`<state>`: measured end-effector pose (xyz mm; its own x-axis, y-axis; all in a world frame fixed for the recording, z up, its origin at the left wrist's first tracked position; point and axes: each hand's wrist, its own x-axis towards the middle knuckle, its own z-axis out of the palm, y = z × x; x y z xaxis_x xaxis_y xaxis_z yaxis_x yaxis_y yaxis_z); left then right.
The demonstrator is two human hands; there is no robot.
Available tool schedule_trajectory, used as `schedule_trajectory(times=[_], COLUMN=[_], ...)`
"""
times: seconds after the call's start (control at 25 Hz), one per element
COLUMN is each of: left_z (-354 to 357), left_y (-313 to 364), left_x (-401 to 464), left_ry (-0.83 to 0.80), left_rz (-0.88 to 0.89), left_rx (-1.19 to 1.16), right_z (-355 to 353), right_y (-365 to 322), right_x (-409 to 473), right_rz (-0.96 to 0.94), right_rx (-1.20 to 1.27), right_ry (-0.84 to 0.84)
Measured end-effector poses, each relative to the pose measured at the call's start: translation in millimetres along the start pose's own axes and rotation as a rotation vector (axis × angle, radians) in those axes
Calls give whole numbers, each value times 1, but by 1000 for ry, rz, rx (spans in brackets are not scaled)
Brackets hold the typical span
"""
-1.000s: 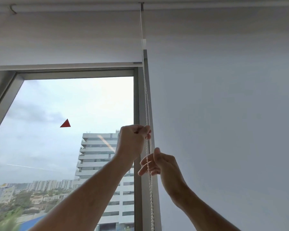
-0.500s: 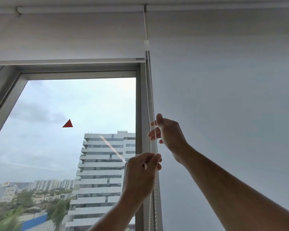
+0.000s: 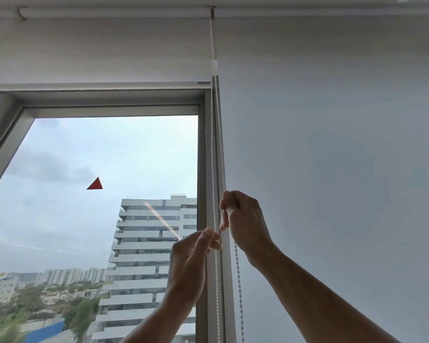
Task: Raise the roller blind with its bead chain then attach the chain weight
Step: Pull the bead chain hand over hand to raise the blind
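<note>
The white roller blind is rolled high, its bottom bar just above the window's top frame. The bead chain hangs from the roller's right end in two strands, with a small white clip joining them near the top. My right hand is fisted around the right strand, which runs on below it. Lower and to the left, my left hand pinches the left strand between thumb and fingertips. No chain weight is in view.
A grey window frame post stands directly behind the chain. A second white blind covers everything to the right. Through the glass are a tall building and a red triangle sticker.
The blind's bottom bar has risen a little. My right hand went up above my left, closed on the right strand and came slightly down. My left hand dropped and stayed low.
</note>
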<state>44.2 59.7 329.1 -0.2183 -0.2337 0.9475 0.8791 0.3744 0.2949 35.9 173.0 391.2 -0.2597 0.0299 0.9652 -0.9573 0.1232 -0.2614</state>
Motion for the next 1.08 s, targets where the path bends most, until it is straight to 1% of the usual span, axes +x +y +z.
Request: schedule_trajectory(times=[0.08,0.12,0.24,0.32,0.44,0.64,0.76,0.84,0.88,0.96,1.08], left_z=[-1,-1,5,10,13,14,12,9,9,9,9], left_y=[9,16,38,45,44,29,22,22,23,23,18], left_x=[18,26,44,53,59,50,44,44,44,41,28], left_ry=[68,73,11,-32,-46,-79,-84,-90,-100,-127,-150], left_rz=[-41,-39,-8,-16,-112,-196,-176,-153,-142,-116,-84], left_rx=[-16,-7,24,24,-17,26,31,20,19,37,86], right_z=[1,2,7,10,11,9,3,-1,-3,-7,-9], right_y=[5,8,19,25,29,44,50,48,46,40,27], right_x=[-7,-12,-27,-35,-44,-57,-57,-50,-44,-30,-7], right_rz=[-11,-8,1,7,18,19,78,112,124,130,156], right_rx=[-15,-15,-20,-3,16,-9,145,271,289,240,168], right_ry=[-11,-18,-36,-40,-61,-118,-183,-136,-98,-43,-9])
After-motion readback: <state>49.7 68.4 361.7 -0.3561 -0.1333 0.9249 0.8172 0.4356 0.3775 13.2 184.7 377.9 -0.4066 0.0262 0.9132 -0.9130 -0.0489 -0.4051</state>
